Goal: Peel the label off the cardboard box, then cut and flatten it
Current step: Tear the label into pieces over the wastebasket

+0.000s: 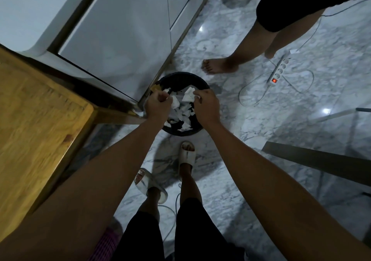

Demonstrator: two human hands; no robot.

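**Label scraps going into the bin; box out of sight**

The marble floor [251,104] fills most of the frame, with white cabinet doors [120,39] at upper left and a wooden counter [36,120] along the left edge. A second person's bare legs [251,45] stand at upper right, near a power strip [278,71] with a lit red switch and its looped cable. At lower centre are the wearer's own feet in pale slippers [187,155].

At the centre sits a round black bin [180,79], partly filled with torn white paper [183,116]. Both hands hover over it. The left hand [157,105] has its fingers curled tight, apparently bunched on a white scrap at their tips, though blur makes the hold uncertain. The right hand [205,106] pinches a crumpled white scrap [188,96] between thumb and fingers.

These scraps look like pieces of the peeled label — thin, light and limp, probably tacky on one side, so they may cling to the fingers rather than drop; a rub between the fingertips should free them. The cardboard box itself does not show anywhere, so its place cannot be told. By judgement the peeling is largely done and cutting and flattening remain — cardboard is stiff yet light, best held by a flap or an edge.
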